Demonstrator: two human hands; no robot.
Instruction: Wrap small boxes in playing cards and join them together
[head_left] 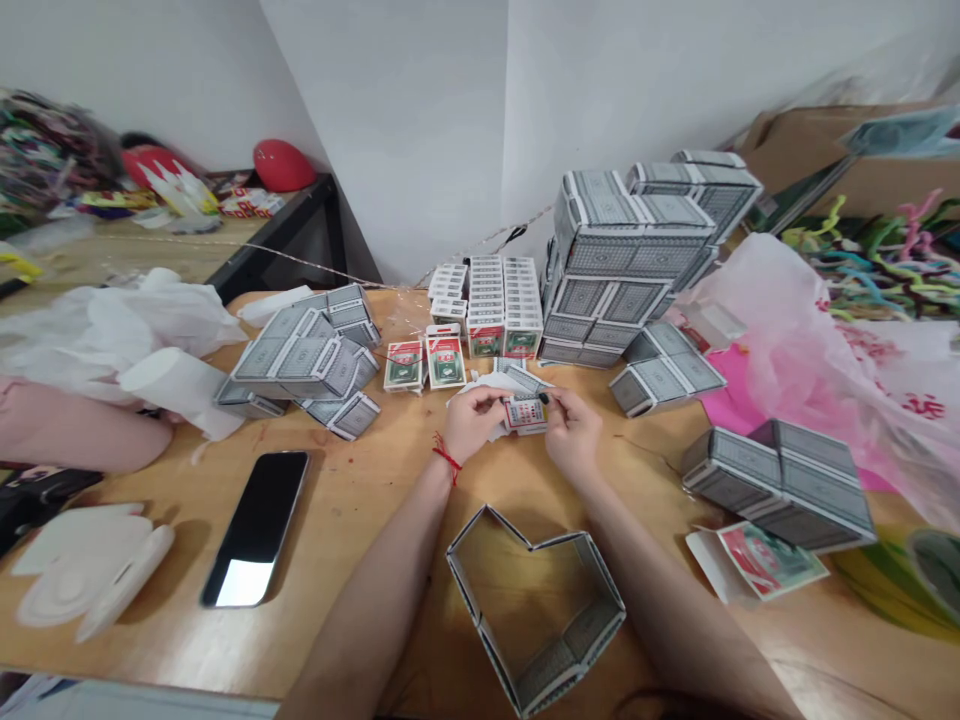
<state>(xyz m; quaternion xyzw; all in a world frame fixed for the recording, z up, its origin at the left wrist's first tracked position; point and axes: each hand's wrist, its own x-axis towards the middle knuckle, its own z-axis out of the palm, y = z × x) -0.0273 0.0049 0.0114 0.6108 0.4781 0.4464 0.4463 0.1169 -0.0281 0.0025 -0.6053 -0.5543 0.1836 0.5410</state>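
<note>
My left hand, with a red string at the wrist, is closed in a pinch on one side of a small printed playing card. On the card's other side my right hand is closed too, with a small dark spot at its fingertips that I cannot make out. Behind and under the card lie grey-backed cards and something white, partly hidden by my fingers. Between my forearms stands a heart-shaped frame built of folded grey-backed cards.
Card boxes stand in stacks at the back. Folded-card blocks rise behind on the right, more on the left. A phone lies left, an opened card box right. Pink plastic covers the right side.
</note>
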